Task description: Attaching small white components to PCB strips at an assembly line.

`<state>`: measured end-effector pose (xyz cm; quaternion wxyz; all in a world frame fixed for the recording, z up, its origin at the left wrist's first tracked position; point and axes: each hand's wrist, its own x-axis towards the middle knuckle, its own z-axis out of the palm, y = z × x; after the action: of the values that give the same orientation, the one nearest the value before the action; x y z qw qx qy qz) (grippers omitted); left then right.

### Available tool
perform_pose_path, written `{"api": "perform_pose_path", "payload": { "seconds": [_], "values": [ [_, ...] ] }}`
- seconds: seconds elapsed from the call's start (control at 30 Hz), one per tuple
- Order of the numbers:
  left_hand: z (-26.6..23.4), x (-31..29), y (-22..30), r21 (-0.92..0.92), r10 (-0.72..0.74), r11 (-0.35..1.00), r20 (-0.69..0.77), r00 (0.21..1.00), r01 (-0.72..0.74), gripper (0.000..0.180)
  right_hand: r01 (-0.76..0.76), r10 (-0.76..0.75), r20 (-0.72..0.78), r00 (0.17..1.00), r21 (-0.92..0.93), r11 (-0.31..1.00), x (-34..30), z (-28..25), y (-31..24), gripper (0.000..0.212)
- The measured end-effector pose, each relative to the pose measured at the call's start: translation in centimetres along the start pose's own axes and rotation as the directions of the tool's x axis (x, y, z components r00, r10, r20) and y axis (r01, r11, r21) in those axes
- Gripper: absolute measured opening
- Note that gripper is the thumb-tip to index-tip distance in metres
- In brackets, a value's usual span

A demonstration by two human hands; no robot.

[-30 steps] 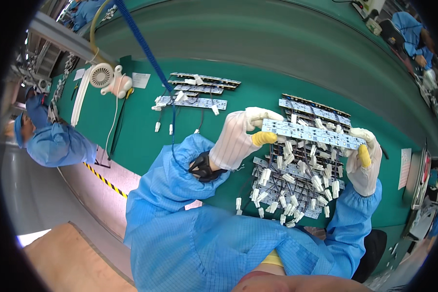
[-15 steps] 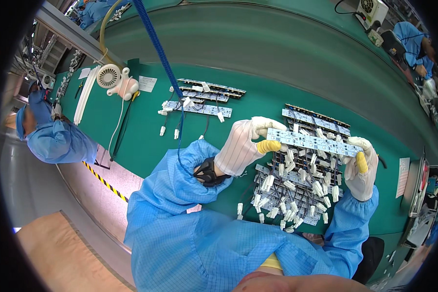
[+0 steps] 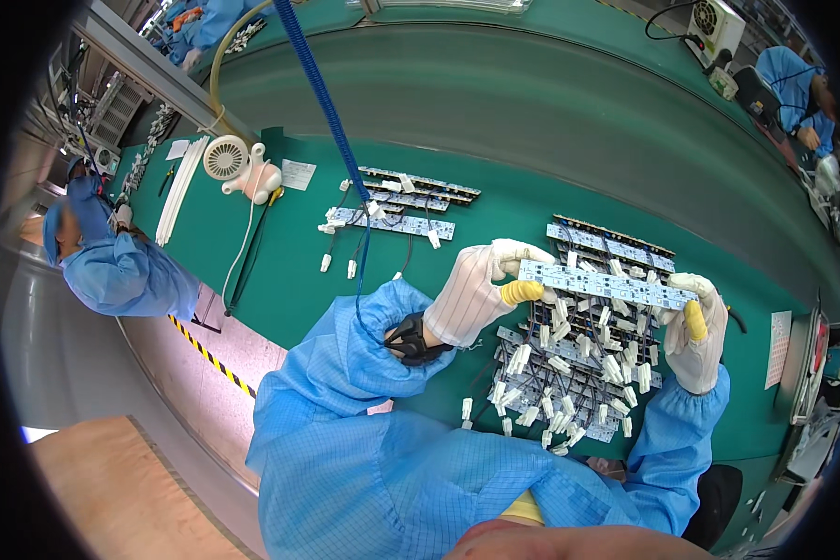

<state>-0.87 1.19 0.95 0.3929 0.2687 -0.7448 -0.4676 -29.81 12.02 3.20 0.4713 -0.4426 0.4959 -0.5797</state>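
Note:
A long white circuit board strip (image 3: 609, 285) is stretched between my two gloved hands. My left hand (image 3: 490, 285) pinches its left end, a yellow finger cot on the thumb side. At the other end, my right hand (image 3: 698, 322) grips the strip between thumb and fingers, also with a yellow cot. Beneath the held strip lies a pile of similar boards (image 3: 616, 245), with black wires and many white plug connectors (image 3: 560, 411) spread toward me. A blue sleeve covers each arm, and a black strap with a cord rings my left wrist.
A smaller group of boards (image 3: 397, 224) lies on the green mat to the left. Farther left are a small fan (image 3: 238, 166), a paper slip (image 3: 297, 175) and white strips (image 3: 181, 191). A blue coiled cord (image 3: 322, 93) hangs down. A co-worker (image 3: 121, 252) sits at far left.
The whole view has shifted slightly, so the table contents appear a little lower and to the right. Both hands still hold the same strip over the pile.

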Motion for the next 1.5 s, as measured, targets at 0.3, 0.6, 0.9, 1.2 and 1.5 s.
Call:
{"api": "perform_pose_path", "payload": {
  "seconds": [0.3,0.6,0.9,1.2,1.5],
  "values": [
    [0.0,-0.1,0.1,-0.015,-0.001,1.0,-0.009,1.0,0.001,0.058,0.099,-0.099,0.009,0.995,-0.037,0.994,0.4,0.0,0.8,0.034],
    [0.3,-0.3,-0.2,-0.082,-0.049,0.995,-0.001,0.999,0.049,0.056,0.072,-0.073,-0.036,0.997,-0.044,0.996,0.3,0.8,0.4,0.037],
    [0.2,-0.5,-0.5,-0.204,-0.119,0.971,0.023,0.993,0.121,0.057,0.067,-0.067,-0.003,0.998,-0.034,0.997,0.3,0.8,0.3,0.037],
    [0.2,-0.3,-0.7,-0.158,-0.041,0.987,-0.038,0.998,0.034,0.04,0.058,-0.059,-0.033,0.998,-0.024,0.998,0.4,0.8,0.5,0.042],
    [0.2,-0.2,0.3,-0.004,-0.005,1.0,-0.006,1.0,0.005,0.057,0.05,-0.051,-0.018,0.999,-0.044,0.998,0.1,0.4,0.4,0.04]
  ]
}}
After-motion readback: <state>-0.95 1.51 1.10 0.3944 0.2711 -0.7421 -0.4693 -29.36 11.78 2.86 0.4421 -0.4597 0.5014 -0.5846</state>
